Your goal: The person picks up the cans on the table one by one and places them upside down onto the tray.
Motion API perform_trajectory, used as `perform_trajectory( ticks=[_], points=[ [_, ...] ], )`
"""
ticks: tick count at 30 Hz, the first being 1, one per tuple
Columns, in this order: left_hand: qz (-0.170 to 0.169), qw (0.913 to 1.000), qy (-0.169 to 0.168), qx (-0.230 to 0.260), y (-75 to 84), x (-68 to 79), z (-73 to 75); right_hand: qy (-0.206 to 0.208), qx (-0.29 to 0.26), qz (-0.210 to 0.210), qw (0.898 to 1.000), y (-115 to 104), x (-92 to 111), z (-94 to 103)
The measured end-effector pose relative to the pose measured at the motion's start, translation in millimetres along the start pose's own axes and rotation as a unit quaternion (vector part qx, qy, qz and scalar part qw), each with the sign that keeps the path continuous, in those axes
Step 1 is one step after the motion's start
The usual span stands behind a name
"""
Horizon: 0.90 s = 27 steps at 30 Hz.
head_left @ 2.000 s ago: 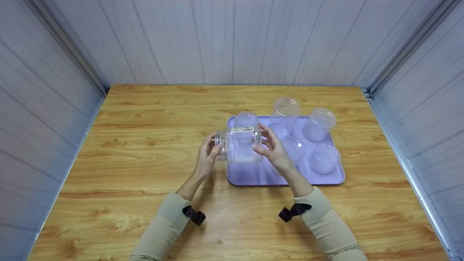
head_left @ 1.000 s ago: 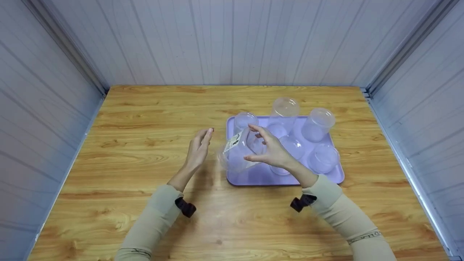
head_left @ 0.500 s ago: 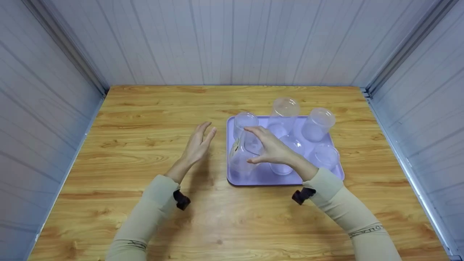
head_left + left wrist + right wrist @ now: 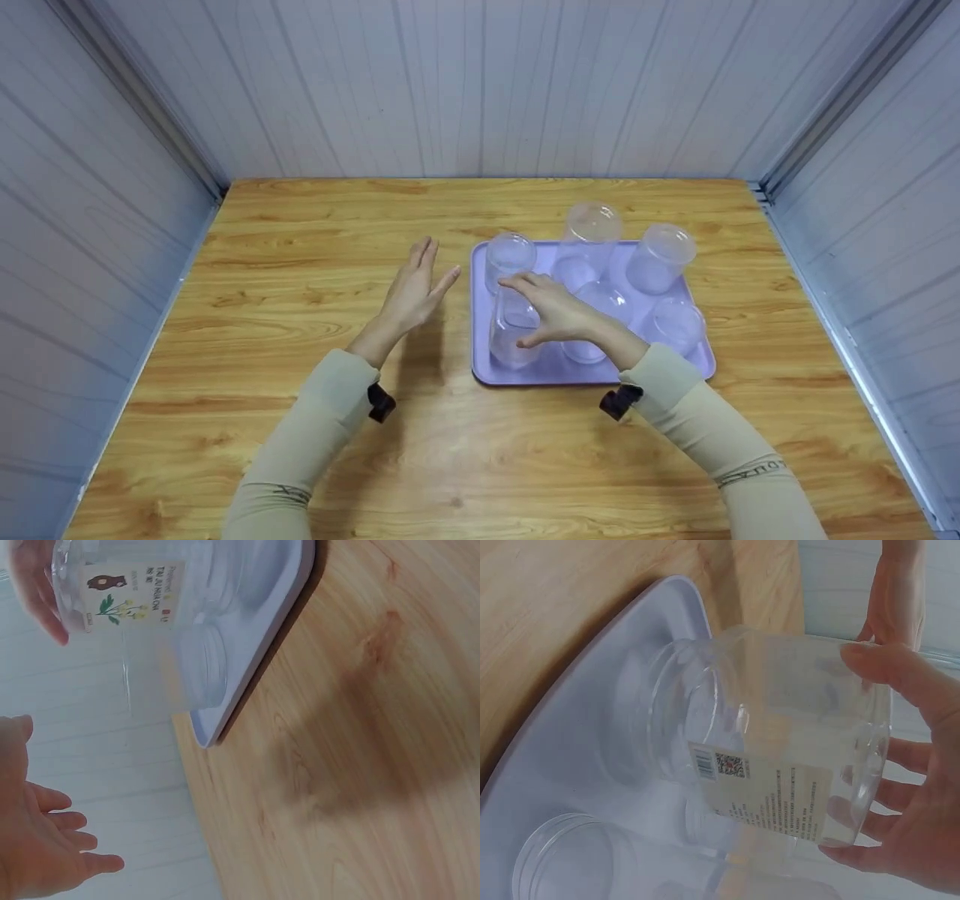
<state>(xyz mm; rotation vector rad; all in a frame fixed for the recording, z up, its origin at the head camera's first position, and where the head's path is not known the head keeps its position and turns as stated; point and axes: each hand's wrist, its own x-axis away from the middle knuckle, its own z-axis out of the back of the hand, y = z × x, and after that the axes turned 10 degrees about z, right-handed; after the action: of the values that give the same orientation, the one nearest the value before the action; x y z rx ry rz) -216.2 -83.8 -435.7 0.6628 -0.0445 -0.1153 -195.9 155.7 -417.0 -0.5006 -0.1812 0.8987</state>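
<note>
My right hand (image 4: 555,311) grips a clear plastic jar (image 4: 772,712) by its base, thumb and fingers spread round the sides. The jar is upside down, its mouth at the near left part of the lilac tray (image 4: 540,373). A printed label (image 4: 135,600) with a bear and flowers shows on its side. My left hand (image 4: 412,296) is off to the left of the tray, fingers straight and thumb apart, touching nothing.
Several other clear plastic jars stand on the tray: a tall one (image 4: 591,232) at the back, one (image 4: 660,259) at back right, one (image 4: 673,324) at near right, one (image 4: 510,255) directly behind the held jar. The wooden table (image 4: 300,300) meets pale panel walls.
The jar, earlier sideways in both hands, has been turned mouth down and lowered onto the tray's near left part by the right hand. My left hand let go and moved away left.
</note>
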Motion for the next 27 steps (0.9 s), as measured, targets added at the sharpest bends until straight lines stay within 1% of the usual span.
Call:
perform_trajectory(
  ticks=[7,12,17,20,27],
  points=[
    [0.009,0.9970,0.006,-0.077,1.3,-7.1,7.3,-0.016,-0.002,0.016,1.000,4,-5,-0.3],
    [0.021,0.9925,0.010,-0.120,0.0,-12.7,14.6,-0.021,-0.011,0.014,1.000,7,-8,-1.4],
    [0.035,0.9886,0.010,-0.146,-1.2,-17.9,22.6,-0.028,-0.019,0.004,0.999,9,-11,-2.5],
    [0.038,0.9875,0.009,-0.153,-0.6,-20.4,26.4,-0.032,-0.017,0.003,0.999,9,-13,-3.4],
    [0.032,0.9857,0.012,-0.165,1.9,-22.8,31.6,-0.040,-0.017,0.002,0.999,9,-15,-4.2]
  ],
)
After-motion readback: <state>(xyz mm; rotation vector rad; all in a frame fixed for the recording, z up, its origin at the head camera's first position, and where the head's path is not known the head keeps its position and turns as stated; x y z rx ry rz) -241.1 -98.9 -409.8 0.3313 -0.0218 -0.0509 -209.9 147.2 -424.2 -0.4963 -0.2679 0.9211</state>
